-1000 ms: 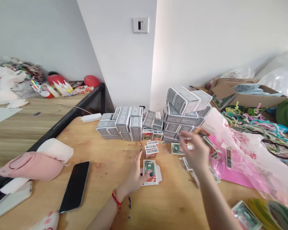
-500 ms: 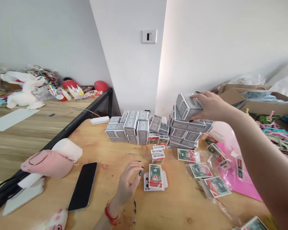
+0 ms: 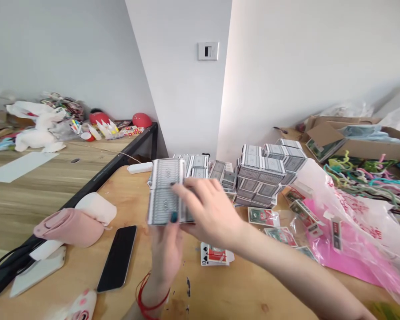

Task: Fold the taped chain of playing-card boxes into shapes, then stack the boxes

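Both my hands hold up a wrapped grey-patterned block of card boxes (image 3: 165, 191) above the wooden table (image 3: 246, 284). My left hand (image 3: 165, 249) grips its lower edge from below, thumb on the front. My right hand (image 3: 210, 209) clasps its right side, fingers curled round it. Beneath them lies a small pile of loose playing cards (image 3: 216, 256). Behind stand a low stack of grey card blocks (image 3: 200, 166) and a taller stack (image 3: 266, 171).
A black phone (image 3: 118, 257) and a pink pouch (image 3: 68, 226) lie at the left. Single card packs (image 3: 262, 215) and a pink plastic bag (image 3: 346, 222) lie at the right, with pipe cleaners (image 3: 363, 175) and cardboard boxes (image 3: 340, 138) behind. A second table holds toys (image 3: 40, 133).
My right hand took a block off the taller stack and carried it left and nearer to me. My left hand rose from the loose cards and gripped the block's lower edge.
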Demonstrator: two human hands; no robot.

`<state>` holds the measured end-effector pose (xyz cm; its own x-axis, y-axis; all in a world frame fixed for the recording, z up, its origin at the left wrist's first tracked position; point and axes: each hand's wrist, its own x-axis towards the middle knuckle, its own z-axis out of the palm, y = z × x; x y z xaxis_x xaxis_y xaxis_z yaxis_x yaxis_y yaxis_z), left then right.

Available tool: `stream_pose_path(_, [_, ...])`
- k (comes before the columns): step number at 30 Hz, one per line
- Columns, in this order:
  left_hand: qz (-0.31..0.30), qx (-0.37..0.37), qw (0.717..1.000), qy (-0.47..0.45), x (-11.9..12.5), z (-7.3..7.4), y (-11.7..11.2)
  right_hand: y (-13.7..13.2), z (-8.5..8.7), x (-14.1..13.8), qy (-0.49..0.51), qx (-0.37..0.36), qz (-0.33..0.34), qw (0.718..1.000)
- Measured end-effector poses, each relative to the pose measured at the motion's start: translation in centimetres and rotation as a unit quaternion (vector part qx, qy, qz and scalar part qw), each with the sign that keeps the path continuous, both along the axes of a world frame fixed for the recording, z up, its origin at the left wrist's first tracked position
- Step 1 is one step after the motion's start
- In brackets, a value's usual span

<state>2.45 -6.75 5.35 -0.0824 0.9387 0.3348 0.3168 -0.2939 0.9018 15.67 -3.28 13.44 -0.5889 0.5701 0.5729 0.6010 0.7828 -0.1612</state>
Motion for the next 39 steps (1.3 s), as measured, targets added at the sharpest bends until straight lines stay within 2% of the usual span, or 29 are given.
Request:
stream_pose_path(1, [0.029,0.004,0.999,-0.038,-0.6,0.3,0.3,-0.3,-0.8,-1.0,0.013,-0.001,0.017,1.0])
stream_pose_path(3, [0.102,0.018,0.978,-0.181,-2.9,0.9,1.4,-0.7,-2.2,-1.6,0.032,-0.03,0.062,0.997])
stream_pose_path(5, [0.15,0.041,0.962,-0.226,-5.9,1.5,3.6,-1.0,-3.4,-0.9,0.053,-0.079,0.09,0.991])
stream_pose_path(7, [0.187,0.113,0.948,-0.232,-9.2,1.9,7.1,-1.4,-4.6,0.6,0.08,-0.134,0.093,0.983])
stream_pose_path(9, [0.175,0.124,0.947,-0.238,-12.1,2.2,11.5,-2.1,-6.0,2.2,0.104,-0.184,0.078,0.974])
stream_pose_path(12, [0.155,0.055,0.96,-0.225,-15.5,2.7,18.2,-3.7,-8.2,4.3,0.111,-0.261,0.021,0.959])
stream_pose_path(14, [0.146,-0.006,0.968,-0.205,-17.2,3.5,21.6,-4.9,-9.4,5.5,0.106,-0.3,-0.02,0.948])
stream_pose_path(15, [0.147,-0.044,0.971,-0.185,-17.9,3.9,22.9,-5.4,-10.0,6.1,0.111,-0.317,-0.035,0.941])
stream_pose_path(18, [0.055,-0.16,0.981,-0.093,-19.3,5.2,25.1,-6.9,-11.2,7.6,0.144,-0.35,-0.097,0.92])
stream_pose_path(20, [0.001,-0.221,0.974,-0.056,-19.4,5.7,25.7,-7.5,-11.8,8.3,0.171,-0.364,-0.138,0.905])
stream_pose_path(23, [-0.063,-0.291,0.954,-0.028,-18.3,6.1,26.4,-7.9,-12.4,9.2,0.205,-0.37,-0.183,0.887])
stream_pose_path(28, [-0.133,-0.341,0.93,-0.017,-15.8,7.4,27.7,-8.0,-13.0,10.1,0.232,-0.386,-0.217,0.866])
stream_pose_path(32, [-0.21,-0.403,0.891,0.0,-14.5,8.2,28.9,-8.0,-13.2,10.3,0.235,-0.384,-0.236,0.861])
stream_pose_path(39, [-0.286,-0.402,0.868,0.06,-12.3,6.7,31.8,-8.0,-13.9,10.5,0.248,-0.423,-0.244,0.837])
